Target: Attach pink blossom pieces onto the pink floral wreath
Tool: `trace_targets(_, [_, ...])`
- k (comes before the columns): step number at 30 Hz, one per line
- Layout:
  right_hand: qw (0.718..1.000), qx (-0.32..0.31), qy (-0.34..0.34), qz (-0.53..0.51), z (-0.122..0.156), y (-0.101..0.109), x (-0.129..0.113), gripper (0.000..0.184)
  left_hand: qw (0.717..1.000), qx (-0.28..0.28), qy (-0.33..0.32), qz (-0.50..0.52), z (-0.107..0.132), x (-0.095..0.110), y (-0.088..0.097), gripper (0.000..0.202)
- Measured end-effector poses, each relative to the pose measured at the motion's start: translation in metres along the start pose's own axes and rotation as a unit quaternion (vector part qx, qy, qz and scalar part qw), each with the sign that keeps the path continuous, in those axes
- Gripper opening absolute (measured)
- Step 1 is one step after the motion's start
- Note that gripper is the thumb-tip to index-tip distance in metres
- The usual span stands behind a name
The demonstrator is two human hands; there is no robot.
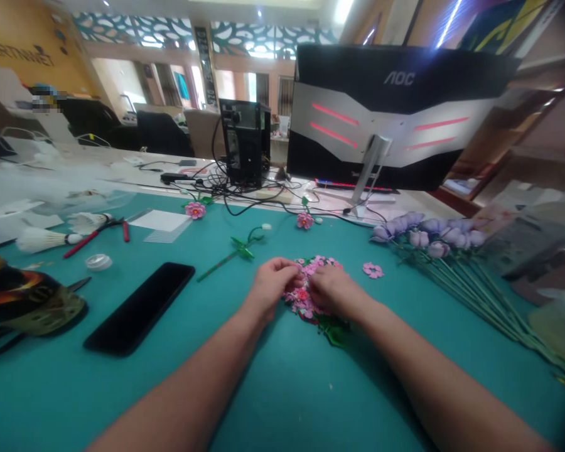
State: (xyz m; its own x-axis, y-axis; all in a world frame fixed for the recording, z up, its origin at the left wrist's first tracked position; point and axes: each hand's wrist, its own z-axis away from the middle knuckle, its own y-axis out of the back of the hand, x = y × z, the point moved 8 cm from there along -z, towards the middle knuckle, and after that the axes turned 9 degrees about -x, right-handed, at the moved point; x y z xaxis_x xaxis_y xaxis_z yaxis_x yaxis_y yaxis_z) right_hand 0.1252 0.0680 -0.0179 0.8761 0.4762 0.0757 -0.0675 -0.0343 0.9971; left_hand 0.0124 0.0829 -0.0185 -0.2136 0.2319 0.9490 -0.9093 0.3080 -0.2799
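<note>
Pink heap (304,306), two hands (274,284) (333,289) at it, two flowers (195,210) (304,220) beyond

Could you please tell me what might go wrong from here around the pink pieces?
The small pink pieces are heaped between the left hand and right hand, so some could scatter if either hand sweeps sideways. The separate pink petal piece lies beside the right hand and might get knocked away. The green stem near the left hand could be bumped.

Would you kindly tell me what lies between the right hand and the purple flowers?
In the head view, one pink flower-shaped piece lies on the green mat between the right hand and the flowers.
</note>
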Motion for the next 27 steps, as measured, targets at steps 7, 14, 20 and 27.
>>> trace_targets(7, [1.000,0.011,0.010,0.005,0.002,0.000,-0.006,0.014,1.000,0.000,0.004,0.001,0.000,0.000,0.000,0.010])
trace_targets(14, [0.999,0.012,0.023,-0.043,0.001,-0.007,-0.003,0.021,1.000,-0.004,-0.001,0.015,0.003,0.001,-0.001,0.011])
trace_targets(20, [0.978,0.056,0.017,-0.202,0.011,0.025,0.007,0.021,1.000,-0.002,0.004,0.010,0.003,0.001,-0.001,0.011])
trace_targets(27, [0.864,0.111,-0.074,-0.485,0.017,0.032,0.032,0.015,1.000,-0.021,0.004,0.001,0.003,0.000,-0.005,0.010])
